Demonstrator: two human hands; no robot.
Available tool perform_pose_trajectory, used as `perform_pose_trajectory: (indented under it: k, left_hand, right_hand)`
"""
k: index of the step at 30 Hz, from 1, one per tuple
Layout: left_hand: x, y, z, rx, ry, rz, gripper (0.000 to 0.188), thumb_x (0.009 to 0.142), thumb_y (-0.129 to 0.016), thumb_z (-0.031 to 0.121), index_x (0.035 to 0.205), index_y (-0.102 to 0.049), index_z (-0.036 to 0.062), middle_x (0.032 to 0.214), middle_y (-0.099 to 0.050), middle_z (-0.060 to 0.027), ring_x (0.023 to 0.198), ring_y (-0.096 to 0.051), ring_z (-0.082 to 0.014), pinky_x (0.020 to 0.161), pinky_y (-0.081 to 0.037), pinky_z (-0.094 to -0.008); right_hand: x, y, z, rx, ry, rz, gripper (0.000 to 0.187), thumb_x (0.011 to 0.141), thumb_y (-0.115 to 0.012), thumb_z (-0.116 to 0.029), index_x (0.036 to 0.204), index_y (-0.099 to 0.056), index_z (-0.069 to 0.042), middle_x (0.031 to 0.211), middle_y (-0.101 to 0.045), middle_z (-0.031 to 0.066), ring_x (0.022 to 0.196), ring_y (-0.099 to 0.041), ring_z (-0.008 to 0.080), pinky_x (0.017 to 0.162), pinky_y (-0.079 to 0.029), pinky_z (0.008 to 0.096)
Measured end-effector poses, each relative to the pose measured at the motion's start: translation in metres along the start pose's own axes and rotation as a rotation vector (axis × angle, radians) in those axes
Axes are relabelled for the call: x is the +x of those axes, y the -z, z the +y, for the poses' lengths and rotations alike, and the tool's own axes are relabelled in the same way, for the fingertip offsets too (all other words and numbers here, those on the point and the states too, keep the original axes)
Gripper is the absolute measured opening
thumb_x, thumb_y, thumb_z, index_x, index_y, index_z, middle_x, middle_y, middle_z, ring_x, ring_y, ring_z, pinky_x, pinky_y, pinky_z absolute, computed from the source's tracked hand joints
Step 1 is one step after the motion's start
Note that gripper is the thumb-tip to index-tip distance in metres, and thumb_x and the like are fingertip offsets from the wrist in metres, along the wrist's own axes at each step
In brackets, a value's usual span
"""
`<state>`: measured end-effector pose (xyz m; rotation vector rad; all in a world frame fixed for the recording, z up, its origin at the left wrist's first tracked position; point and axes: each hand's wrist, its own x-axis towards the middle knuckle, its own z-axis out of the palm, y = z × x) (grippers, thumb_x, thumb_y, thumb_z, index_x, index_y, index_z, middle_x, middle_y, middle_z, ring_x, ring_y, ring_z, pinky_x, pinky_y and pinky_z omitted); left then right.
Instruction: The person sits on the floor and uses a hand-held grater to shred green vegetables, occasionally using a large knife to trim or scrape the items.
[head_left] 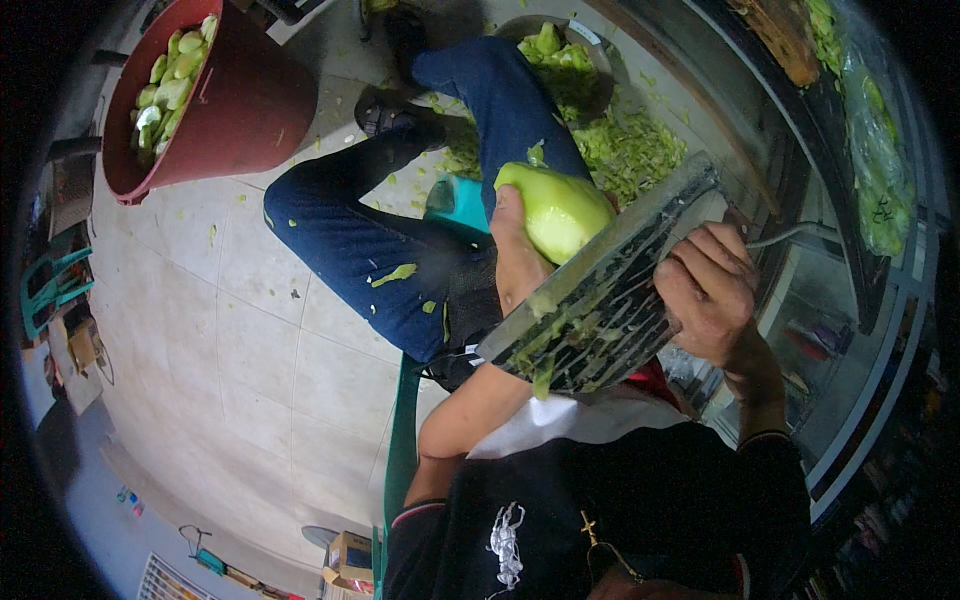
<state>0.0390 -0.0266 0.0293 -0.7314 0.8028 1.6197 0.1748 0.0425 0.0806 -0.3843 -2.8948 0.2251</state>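
My left hand (518, 252) is closed around a large, smooth, pale green papaya-like fruit (562, 212), held above my thigh with the thumb on its near left side. My right hand (708, 285) is wrapped round the right part of a broad, flat rectangular tool (600, 335), dark with wet pale streaks and green scraps stuck to it. The tool tilts across in front of my left wrist, its upper edge next to the fruit. Whether that edge touches the fruit I cannot tell. My left fingers are mostly hidden behind the fruit.
A red tub (235, 110) of peeled green pieces stands at the upper left. Beyond my knees, a bowl (603, 75) holds green pieces. Loose shavings (640, 150) cover the floor there. A clear plastic bag (880, 190) of green produce lies at the right.
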Motion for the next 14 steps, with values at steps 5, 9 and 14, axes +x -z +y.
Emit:
perform_pose_trajectory:
  k: [5,9,14]
  left_hand:
    - [0.005,0.009,0.001,-0.006,-0.024,-0.09,0.059,0.087,-0.048,0.061,0.112,-0.052,0.0079,0.098,-0.063,-0.0164,0.083,-0.064,-0.0285,0.077,-0.053,-0.0413]
    - [0.004,0.017,0.0,0.011,-0.021,-0.185,0.059,0.085,-0.05,0.062,0.115,-0.051,0.0108,0.1,-0.063,-0.0156,0.082,-0.064,-0.0269,0.078,-0.053,-0.0416]
    - [-0.005,0.025,-0.005,0.076,-0.034,-0.258,0.06,0.084,-0.052,0.063,0.118,-0.05,0.0138,0.102,-0.063,-0.0148,0.082,-0.064,-0.0254,0.078,-0.053,-0.0418]
  right_hand:
    - [0.002,-0.003,-0.001,-0.013,0.012,0.039,0.013,0.06,-0.06,-0.012,0.068,-0.052,-0.005,0.067,-0.048,0.0065,0.064,-0.052,0.0232,0.065,-0.041,0.0361]
    - [0.003,-0.005,0.0,-0.047,0.004,0.058,0.011,0.061,-0.058,-0.01,0.069,-0.053,-0.004,0.067,-0.049,0.0075,0.063,-0.052,0.0237,0.065,-0.042,0.0365]
    - [-0.007,-0.018,0.03,-0.122,-0.272,0.128,0.022,0.057,-0.062,-0.003,0.078,-0.055,0.0,0.078,-0.053,0.016,0.078,-0.052,0.038,0.071,-0.042,0.044]
